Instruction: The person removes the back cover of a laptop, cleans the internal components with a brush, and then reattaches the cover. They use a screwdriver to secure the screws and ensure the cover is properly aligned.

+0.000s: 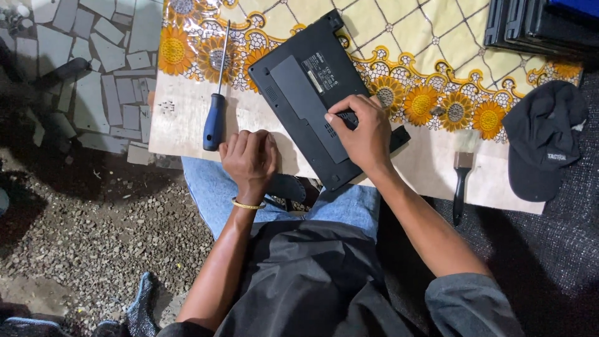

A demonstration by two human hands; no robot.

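- Head view: my right hand (362, 131) presses the upturned black laptop (312, 93), fingers together, clamping nothing.
- Left hand (249, 156) rests curled on the tabletop (187, 125), nearer the screwdriver (215, 106), whose long axis runs away from me.

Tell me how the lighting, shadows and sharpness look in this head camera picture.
Head view: bright, even light falls on the flowered cloth and the upturned black laptop, with slight glare on the cloth; the gravel ground at lower left and the mat at right sit in deep shadow. The left hand, right hand and screwdriver are sharp; no motion blur shows.
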